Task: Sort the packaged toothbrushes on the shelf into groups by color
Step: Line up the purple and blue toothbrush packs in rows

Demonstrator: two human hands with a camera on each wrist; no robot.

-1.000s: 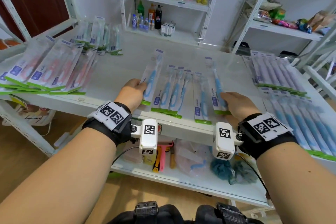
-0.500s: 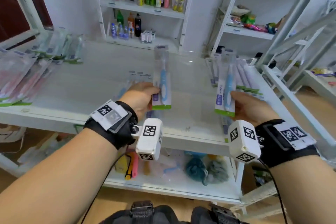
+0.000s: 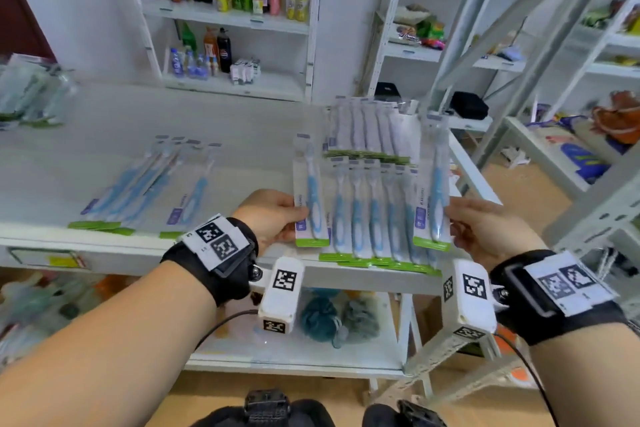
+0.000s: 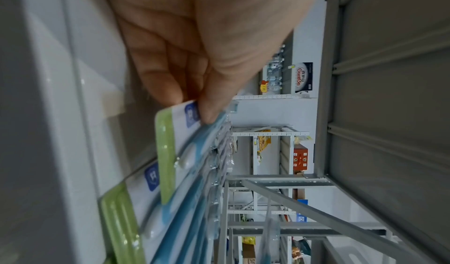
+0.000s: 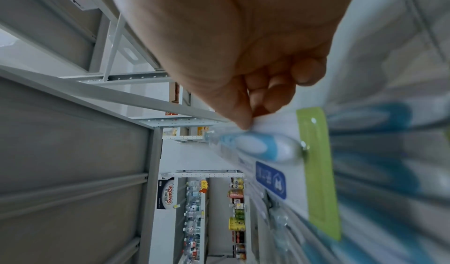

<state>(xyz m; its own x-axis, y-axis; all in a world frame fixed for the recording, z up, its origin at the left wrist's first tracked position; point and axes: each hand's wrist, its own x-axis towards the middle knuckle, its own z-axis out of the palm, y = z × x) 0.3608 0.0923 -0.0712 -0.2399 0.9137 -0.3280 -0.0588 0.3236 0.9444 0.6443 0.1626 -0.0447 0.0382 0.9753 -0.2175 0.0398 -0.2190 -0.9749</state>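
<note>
Shelf [image 3: 104, 156]: my white work surface; it carries loose groups of packaged toothbrushes.
Blue row [image 3: 374, 215]: blue-handled packs side by side at the shelf's front right, green card ends toward me.
Pale row [image 3: 367, 128]: lighter, purplish packs just behind the blue row.
Leftover blue packs [image 3: 145, 184]: a few lie slanted at centre-left, well apart from the blue row.
Far-left packs [image 3: 31, 94]: blurred; I cannot tell their color.
Left hand [image 3: 273, 215]: my thumb and fingers pinch the lower left edge of the left blue pack [image 3: 310, 194], held above the blue row's left end.
Right hand [image 3: 485, 225]: my thumb and fingers pinch the lower right edge of the right blue pack [image 3: 433, 184], held over the row's right end.
Left wrist view: my thumb tip presses the left blue pack's [image 4: 185, 137] card face beside its blue logo, more packs layered below it; the head view hides this.
Right wrist view: my thumb tip sits on the right blue pack's [image 5: 272, 148] blister near the handle end, other fingers curled behind the card.
Lower shelf [image 3: 294, 354]: teal and grey bath sponges, seen only from the head view.
</note>
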